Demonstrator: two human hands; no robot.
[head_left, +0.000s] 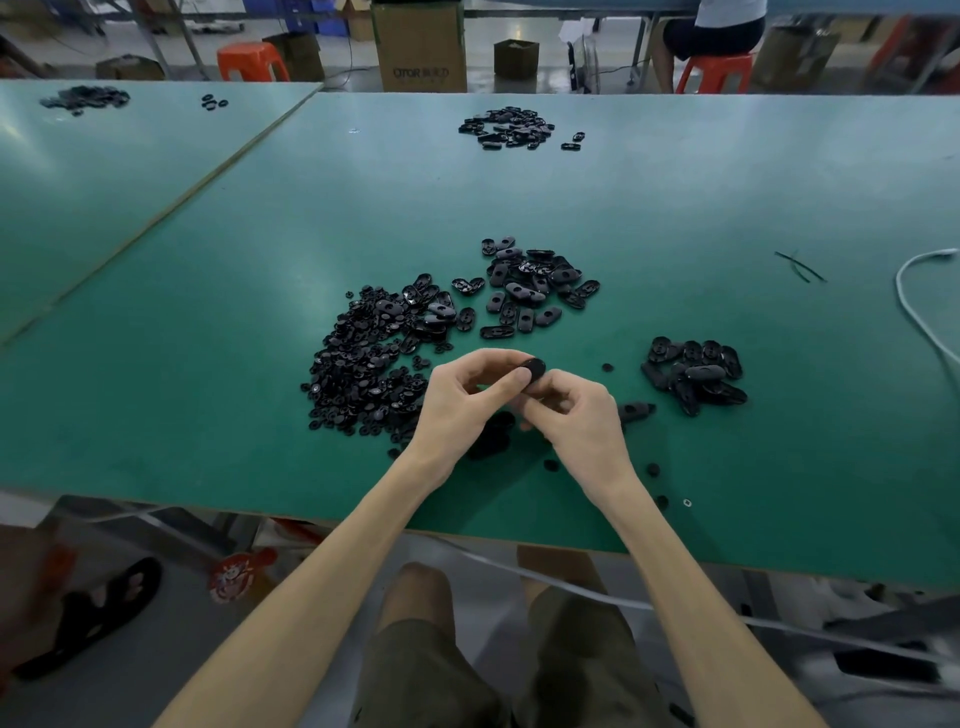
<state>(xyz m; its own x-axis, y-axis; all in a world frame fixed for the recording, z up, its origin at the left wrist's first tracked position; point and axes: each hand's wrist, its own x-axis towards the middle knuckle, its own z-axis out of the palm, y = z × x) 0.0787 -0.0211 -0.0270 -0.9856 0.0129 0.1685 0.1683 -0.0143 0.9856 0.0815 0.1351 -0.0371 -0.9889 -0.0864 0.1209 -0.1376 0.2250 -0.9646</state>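
Two hands at work, both grasping one black oval part (535, 370). Fingers of the left hand (467, 395) curled, thumb and fingertips pinching the part's left side. Fingers of the right hand (576, 415) curled, pinching its right side. Part held just above the green bench (208, 312), near the front edge. Left of the hands, a heap of small round pieces (363, 374); beyond them, a heap of oval shells (535, 283); to the right, a smaller cluster of ovals (696, 382). White cable (914, 312) at the bench's right edge.
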